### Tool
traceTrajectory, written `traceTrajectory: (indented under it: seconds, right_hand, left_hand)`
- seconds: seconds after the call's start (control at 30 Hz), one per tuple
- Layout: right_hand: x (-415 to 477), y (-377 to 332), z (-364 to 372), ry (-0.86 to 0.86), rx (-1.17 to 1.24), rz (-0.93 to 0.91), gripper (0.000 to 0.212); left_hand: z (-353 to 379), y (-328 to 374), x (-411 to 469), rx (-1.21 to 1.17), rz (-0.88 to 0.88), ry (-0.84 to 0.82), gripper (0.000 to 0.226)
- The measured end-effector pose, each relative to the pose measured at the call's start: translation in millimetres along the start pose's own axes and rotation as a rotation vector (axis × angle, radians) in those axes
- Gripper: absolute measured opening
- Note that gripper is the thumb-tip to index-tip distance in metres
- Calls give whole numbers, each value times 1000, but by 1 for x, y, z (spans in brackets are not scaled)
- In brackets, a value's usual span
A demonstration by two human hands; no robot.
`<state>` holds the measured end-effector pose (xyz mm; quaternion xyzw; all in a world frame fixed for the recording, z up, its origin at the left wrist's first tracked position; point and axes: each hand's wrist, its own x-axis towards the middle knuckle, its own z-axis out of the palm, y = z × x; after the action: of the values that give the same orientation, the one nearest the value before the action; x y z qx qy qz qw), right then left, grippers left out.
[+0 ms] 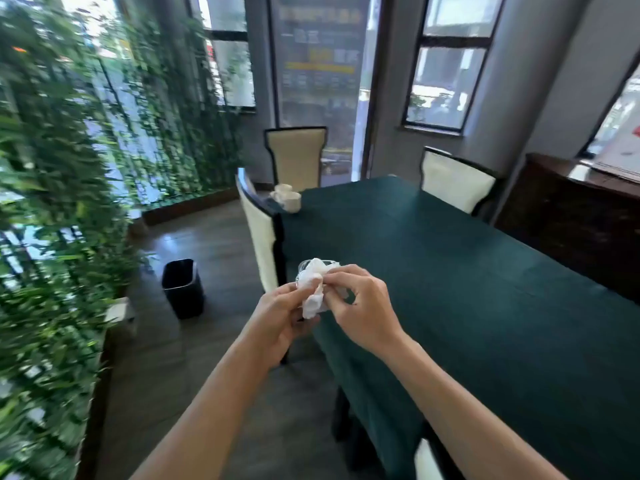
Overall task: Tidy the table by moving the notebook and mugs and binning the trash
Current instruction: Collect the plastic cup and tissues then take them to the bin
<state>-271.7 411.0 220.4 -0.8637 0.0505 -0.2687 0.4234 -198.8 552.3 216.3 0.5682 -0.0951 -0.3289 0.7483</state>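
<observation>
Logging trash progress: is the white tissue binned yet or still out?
Out: crumpled tissue held between both hands, left hand and right hand; black bin stands apart.

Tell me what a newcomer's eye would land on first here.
First the two hands, left and right, in the centre, pinching a crumpled white tissue against a clear cup. Then the green table filling the right, with pale mugs at its far corner. A black bin stands on the floor to the left.

Open floor surrounds the black bin [183, 287]; a cream chair [260, 237] blocks the green-clothed table's [485, 289] near edge.
</observation>
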Motion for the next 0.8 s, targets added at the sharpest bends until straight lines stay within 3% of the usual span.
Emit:
traceTrajectory:
  seconds: [0.27, 0.37, 0.47, 0.67, 0.8]
  right_hand:
    - [62, -46, 144, -209, 93, -80, 15]
    - [94, -32, 192, -260, 53, -61, 21]
    - [135, -6, 238, -305, -3, -30, 26]
    - [248, 39, 317, -419, -104, 47, 39]
    - [332, 49, 364, -484, -146, 47, 40]
  left_hand:
    - [-159, 34, -1, -117, 83, 344, 6]
    - [-214, 38, 20, -151, 53, 478, 10]
    - [-264, 41, 54, -161, 39, 569, 29]
    - [-348, 70, 148, -195, 1, 690, 6]
    - [-392, 96, 210, -209, -26, 750, 11]
